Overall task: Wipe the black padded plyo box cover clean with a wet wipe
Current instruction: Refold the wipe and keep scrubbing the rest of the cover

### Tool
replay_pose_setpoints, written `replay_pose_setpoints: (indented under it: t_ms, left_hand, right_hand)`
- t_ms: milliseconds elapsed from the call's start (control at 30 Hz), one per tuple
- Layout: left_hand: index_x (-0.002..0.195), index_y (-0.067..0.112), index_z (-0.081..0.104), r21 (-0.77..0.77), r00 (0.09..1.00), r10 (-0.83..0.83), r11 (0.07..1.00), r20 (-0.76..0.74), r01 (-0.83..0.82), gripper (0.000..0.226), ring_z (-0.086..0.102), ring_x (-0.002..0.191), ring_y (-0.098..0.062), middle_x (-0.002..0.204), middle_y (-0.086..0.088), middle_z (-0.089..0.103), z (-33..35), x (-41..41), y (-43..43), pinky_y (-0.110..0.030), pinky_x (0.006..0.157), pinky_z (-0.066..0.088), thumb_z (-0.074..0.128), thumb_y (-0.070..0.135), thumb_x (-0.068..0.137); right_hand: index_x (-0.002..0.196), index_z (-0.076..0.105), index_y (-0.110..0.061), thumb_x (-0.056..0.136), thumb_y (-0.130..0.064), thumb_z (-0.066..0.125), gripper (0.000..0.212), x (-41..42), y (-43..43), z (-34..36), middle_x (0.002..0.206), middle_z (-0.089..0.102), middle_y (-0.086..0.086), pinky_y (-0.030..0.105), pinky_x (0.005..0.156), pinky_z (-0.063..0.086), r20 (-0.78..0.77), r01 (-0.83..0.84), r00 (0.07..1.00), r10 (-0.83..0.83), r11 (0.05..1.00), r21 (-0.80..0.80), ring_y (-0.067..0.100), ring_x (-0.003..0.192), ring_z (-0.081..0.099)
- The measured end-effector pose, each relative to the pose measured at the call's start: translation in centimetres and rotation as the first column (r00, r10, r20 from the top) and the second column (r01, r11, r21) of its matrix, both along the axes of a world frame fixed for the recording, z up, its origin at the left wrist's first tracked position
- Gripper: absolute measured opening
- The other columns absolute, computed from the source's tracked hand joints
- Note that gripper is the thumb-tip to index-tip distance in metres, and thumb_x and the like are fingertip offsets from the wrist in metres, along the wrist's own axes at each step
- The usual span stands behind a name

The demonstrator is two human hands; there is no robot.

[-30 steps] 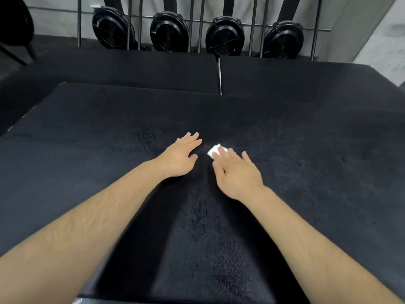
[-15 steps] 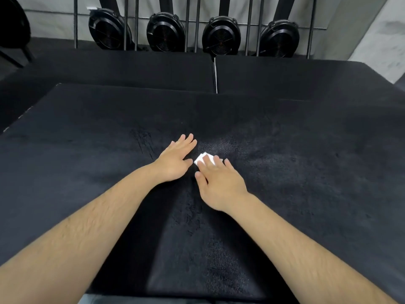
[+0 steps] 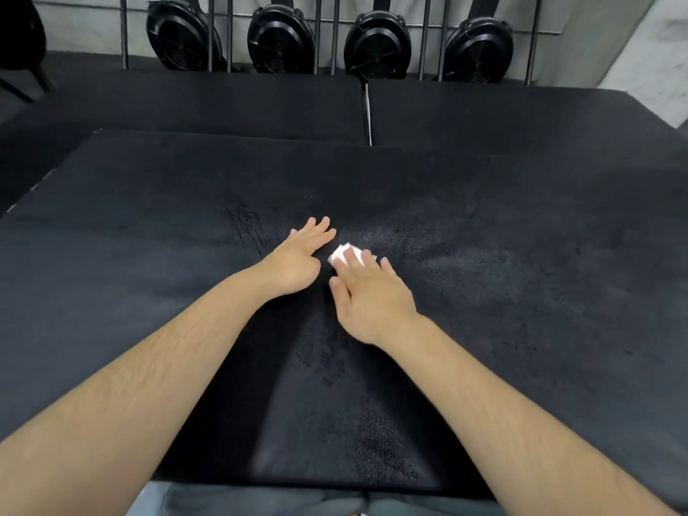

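The black padded plyo box cover (image 3: 149, 255) fills most of the view, its top marked with damp streaks. My right hand (image 3: 368, 296) lies flat on it near the middle and presses a small folded white wet wipe (image 3: 344, 253) down under straight fingers; only the wipe's far left corner shows. Just to the left, my left hand (image 3: 298, 260) rests flat on the cover with fingers straight, close beside the right hand and holding nothing.
Two more black padded boxes (image 3: 521, 121) stand behind, split by a narrow gap. Several black round fans (image 3: 376, 44) and vertical metal bars (image 3: 318, 31) line the back wall. A dark chair (image 3: 18, 39) is at the far left. The cover's near edge runs along the bottom.
My right hand slid the wipe leftward toward the left hand a moment ago, and it now sits slightly farther forward. The left hand has stayed in place.
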State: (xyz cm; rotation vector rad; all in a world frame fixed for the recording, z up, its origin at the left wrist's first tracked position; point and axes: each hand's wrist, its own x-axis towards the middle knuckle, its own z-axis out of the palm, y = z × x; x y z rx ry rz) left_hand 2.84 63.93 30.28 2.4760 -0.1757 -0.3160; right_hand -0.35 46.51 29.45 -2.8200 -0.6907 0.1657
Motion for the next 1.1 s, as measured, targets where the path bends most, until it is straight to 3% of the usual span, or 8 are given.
replay_pose_setpoints:
  t_ms: [100,200,300,400,600,767,900,1100]
  left_hand:
    - [0.16,0.022,0.014,0.087,0.999,-0.042,0.995,0.007,0.041,0.068,-0.016,0.151,-0.01,0.166,0.013,-0.009,0.2,-1.8,-0.4,-0.03,0.122,-0.006,0.037,0.004,0.098]
    - [0.16,0.019,0.008,0.156,0.997,-0.075,0.985,0.02,0.071,0.062,-0.017,0.151,-0.009,0.166,0.01,-0.014,0.0,-2.7,-0.7,-0.027,0.119,-0.006,0.038,0.016,0.106]
    - [0.16,0.021,0.007,0.136,0.997,-0.068,0.989,0.022,0.064,0.062,-0.019,0.149,-0.006,0.165,0.012,-0.015,-0.4,-3.0,-0.7,-0.022,0.113,-0.009,0.038,0.019,0.107]
    - [0.16,0.02,0.007,0.132,0.996,-0.078,0.989,0.035,0.073,0.062,-0.019,0.149,-0.006,0.165,0.011,-0.015,-0.8,-3.0,-0.6,-0.022,0.114,-0.011,0.037,0.016,0.106]
    - [0.16,0.02,0.007,0.092,0.996,-0.088,0.992,0.008,0.087,0.063,-0.019,0.149,-0.006,0.165,0.011,-0.014,-1.0,-2.6,-0.5,-0.025,0.117,-0.013,0.039,0.014,0.106]
    - [0.16,0.025,0.012,-0.02,0.993,-0.103,0.995,-0.057,0.102,0.07,-0.02,0.146,0.002,0.164,0.018,-0.011,-0.9,-2.6,0.3,-0.023,0.119,-0.011,0.042,0.002,0.1]
    - [0.16,0.028,0.012,-0.021,0.995,-0.079,0.997,-0.063,0.078,0.072,-0.02,0.149,-0.005,0.163,0.021,-0.011,-1.1,-2.5,0.4,-0.03,0.122,-0.009,0.042,0.001,0.099]
    - [0.16,0.029,0.013,-0.019,0.997,-0.068,0.998,-0.047,0.067,0.073,-0.02,0.15,-0.006,0.164,0.02,-0.01,-1.5,-2.7,0.4,-0.036,0.125,-0.007,0.043,0.001,0.099]
  right_hand:
    - [0.149,0.032,-0.023,0.104,-0.038,0.014,0.051,-4.2,-0.6,0.2,0.157,0.029,-0.007,0.043,0.123,0.015,0.0,-0.095,0.995,0.095,0.995,0.011,0.02,0.142,0.03]
    - [0.148,0.029,-0.031,0.106,-0.035,0.014,0.045,-1.1,-2.4,0.2,0.158,0.024,-0.013,0.046,0.125,0.011,-0.039,-0.023,0.999,0.024,1.0,0.017,0.014,0.144,0.026]
    - [0.149,0.03,-0.027,0.104,-0.038,0.014,0.048,-1.2,-2.2,-0.3,0.158,0.024,-0.008,0.041,0.124,0.013,0.011,0.076,0.997,-0.076,0.997,-0.02,0.018,0.143,0.026]
    - [0.146,0.037,-0.023,0.101,-0.043,0.008,0.057,-4.6,-1.2,-0.1,0.153,0.032,-0.006,0.038,0.121,0.017,0.011,-0.032,0.999,0.032,0.999,0.005,0.02,0.138,0.033]
    - [0.157,0.021,-0.025,0.107,-0.041,0.014,0.052,-0.9,-1.4,-0.8,0.166,0.01,-0.006,0.042,0.126,0.004,-0.076,-0.008,0.997,0.007,1.0,-0.016,0.021,0.153,0.006]
    - [0.15,0.035,-0.021,0.097,-0.047,-0.002,0.07,-5.5,-0.8,0.6,0.155,0.035,-0.005,0.04,0.123,0.016,-0.008,-0.116,0.993,0.115,0.993,-0.032,0.021,0.14,0.034]
    - [0.151,0.03,-0.033,0.107,-0.037,0.01,0.048,-3.0,-2.3,0.5,0.161,0.025,-0.013,0.04,0.125,0.006,-0.074,-0.078,0.994,0.075,0.996,-0.045,0.017,0.149,0.024]
    - [0.146,0.038,-0.024,0.102,-0.043,0.008,0.056,-6.5,-1.4,0.2,0.153,0.036,-0.007,0.039,0.121,0.02,-0.005,-0.14,0.99,0.139,0.989,-0.046,0.021,0.138,0.036]
